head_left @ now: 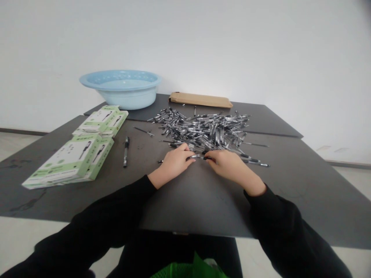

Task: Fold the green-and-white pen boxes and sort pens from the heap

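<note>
At the near edge of the pile, my left hand (174,163) is closed, its thumb and fingers pinching one end of a pen (197,156). My right hand (227,164) is closed too, gripping the pen's dark end from the other side. The pen lies roughly level between the two hands, and much of it is hidden by my fingers. Just beyond them spreads a large heap of black and clear pens (208,129). A single black pen (126,151) lies apart, to the left of my left hand.
Green and white printed boxes (63,162) are stacked on the left of the dark table (199,204). Behind them stands a light blue basin (124,96). A flat brown cardboard piece (199,99) lies at the back, near the white wall.
</note>
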Demonstrator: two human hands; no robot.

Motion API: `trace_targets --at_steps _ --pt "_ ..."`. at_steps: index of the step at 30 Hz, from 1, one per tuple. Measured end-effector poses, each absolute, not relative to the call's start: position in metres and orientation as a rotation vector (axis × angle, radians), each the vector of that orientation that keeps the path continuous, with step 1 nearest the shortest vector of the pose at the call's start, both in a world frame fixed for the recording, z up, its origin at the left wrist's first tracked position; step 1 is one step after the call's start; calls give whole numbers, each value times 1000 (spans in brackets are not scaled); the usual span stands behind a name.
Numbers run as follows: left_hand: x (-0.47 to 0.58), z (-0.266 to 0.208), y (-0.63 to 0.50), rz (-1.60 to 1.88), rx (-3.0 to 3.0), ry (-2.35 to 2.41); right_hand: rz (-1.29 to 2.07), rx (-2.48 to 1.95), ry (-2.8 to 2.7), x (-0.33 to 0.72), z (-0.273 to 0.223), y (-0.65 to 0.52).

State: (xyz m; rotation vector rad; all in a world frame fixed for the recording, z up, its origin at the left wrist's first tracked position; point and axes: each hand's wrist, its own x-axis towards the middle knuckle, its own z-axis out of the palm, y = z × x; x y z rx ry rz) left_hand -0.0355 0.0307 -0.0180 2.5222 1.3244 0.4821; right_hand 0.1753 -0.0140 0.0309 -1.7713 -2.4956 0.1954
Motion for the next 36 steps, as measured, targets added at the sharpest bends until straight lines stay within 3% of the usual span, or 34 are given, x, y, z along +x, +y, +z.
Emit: trace_targets --at_steps 17,36 --pt "-41 -13 30 347 2539 1505 234 -1953 -2338 216 12 1" --pt "-66 -8 38 808 2417 1578 276 -1614 -2290 193 -17 4"
